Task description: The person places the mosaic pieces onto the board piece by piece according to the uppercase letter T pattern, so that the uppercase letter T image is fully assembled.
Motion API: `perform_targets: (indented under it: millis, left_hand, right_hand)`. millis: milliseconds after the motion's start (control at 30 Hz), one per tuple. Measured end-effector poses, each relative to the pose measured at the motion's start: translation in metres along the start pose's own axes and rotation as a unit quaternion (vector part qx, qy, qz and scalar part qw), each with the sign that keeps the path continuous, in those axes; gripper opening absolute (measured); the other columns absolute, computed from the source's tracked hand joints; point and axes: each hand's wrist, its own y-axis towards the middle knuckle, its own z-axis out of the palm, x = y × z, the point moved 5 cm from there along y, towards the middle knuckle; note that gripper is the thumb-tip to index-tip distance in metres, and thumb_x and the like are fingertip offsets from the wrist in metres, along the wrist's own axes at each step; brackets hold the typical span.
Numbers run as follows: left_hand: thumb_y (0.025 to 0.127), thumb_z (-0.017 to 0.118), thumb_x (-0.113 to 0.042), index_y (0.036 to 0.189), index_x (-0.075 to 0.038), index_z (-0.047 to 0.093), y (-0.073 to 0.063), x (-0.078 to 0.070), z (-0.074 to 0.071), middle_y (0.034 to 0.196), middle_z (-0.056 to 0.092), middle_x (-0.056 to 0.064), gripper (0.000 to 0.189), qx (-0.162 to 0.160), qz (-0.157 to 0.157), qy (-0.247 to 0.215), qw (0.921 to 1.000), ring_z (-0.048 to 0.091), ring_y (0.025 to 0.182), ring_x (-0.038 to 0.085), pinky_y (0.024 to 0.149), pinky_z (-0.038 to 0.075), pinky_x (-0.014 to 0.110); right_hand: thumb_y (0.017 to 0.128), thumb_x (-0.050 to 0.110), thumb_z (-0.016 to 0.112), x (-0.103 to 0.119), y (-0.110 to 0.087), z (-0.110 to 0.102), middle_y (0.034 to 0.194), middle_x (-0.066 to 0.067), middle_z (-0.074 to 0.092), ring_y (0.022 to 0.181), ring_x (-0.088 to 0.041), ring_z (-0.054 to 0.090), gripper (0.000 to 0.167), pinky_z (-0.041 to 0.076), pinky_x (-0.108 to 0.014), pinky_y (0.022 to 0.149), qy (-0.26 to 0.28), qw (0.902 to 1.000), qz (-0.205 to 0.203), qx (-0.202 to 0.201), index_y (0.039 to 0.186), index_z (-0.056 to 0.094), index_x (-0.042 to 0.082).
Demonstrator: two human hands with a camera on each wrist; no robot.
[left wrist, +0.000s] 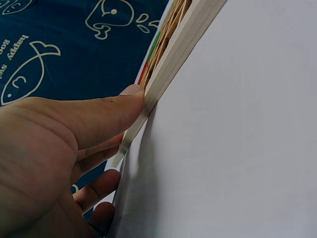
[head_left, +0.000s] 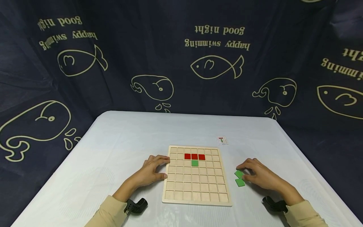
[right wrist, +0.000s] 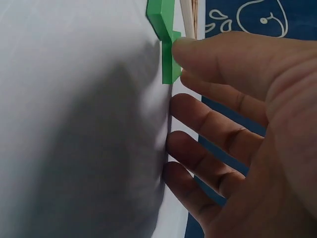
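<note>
A wooden grid board lies on the table, with three red tiles in a row and one green tile below the middle one. My left hand rests against the board's left edge, thumb and fingertips spread along it; in the left wrist view the thumb touches the wooden rim. To the right of the board, two loose green tiles lie close together. My right hand pinches the farther green tile between thumb and index finger. The nearer green tile lies beside it.
A small printed pattern card with red and green squares lies beyond the board's far right corner. White cloth covers the table. A dark curtain with fish and whale drawings hangs behind. Dark wrist devices sit on both wrists.
</note>
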Motion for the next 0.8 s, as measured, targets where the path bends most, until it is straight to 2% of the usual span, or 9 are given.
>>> perform_targets:
  millis: [233,467,633,800]
  left_hand:
    - [0.081,0.073,-0.026,0.132,-0.014,0.054,0.0002,0.0002,0.0000,0.142,0.046,-0.003,0.056,-0.002,0.005,0.002,1.0000,0.038,0.118,0.019,0.098,0.022,0.057]
    - [0.081,0.073,-0.026,0.132,-0.014,0.054,0.0002,-0.0001,-0.0004,0.142,0.046,-0.002,0.056,-0.001,0.006,0.002,1.0000,0.037,0.120,0.021,0.097,0.023,0.056]
    - [0.081,0.073,-0.025,0.132,-0.014,0.054,0.0002,0.0000,-0.0006,0.142,0.046,-0.001,0.056,-0.001,0.004,-0.003,1.0000,0.037,0.122,0.023,0.100,0.021,0.061]
    - [0.081,0.073,-0.026,0.132,-0.014,0.054,0.0000,-0.0001,-0.0006,0.142,0.046,-0.002,0.056,0.000,0.004,0.001,1.0000,0.037,0.119,0.020,0.098,0.023,0.055]
  right_hand:
    - [0.080,0.017,0.072,-0.0009,0.0000,0.0017,0.103,0.011,0.059,0.099,-0.009,0.047,0.030,0.042,-0.033,0.085,-0.005,1.0000,-0.004,0.003,0.110,0.068,0.021]
    - [0.079,0.015,0.072,-0.0013,0.0010,0.0034,0.102,0.011,0.058,0.098,-0.008,0.045,0.031,0.042,-0.033,0.084,-0.010,1.0000,0.000,0.002,0.109,0.068,0.022]
    - [0.078,0.013,0.072,-0.0016,0.0009,0.0040,0.101,0.011,0.058,0.097,-0.008,0.045,0.031,0.042,-0.033,0.084,-0.013,0.9999,-0.005,-0.004,0.109,0.068,0.021]
    - [0.078,0.012,0.072,-0.0017,-0.0005,0.0045,0.101,0.012,0.057,0.096,-0.007,0.045,0.031,0.042,-0.032,0.083,-0.014,0.9998,-0.009,-0.013,0.107,0.068,0.021]
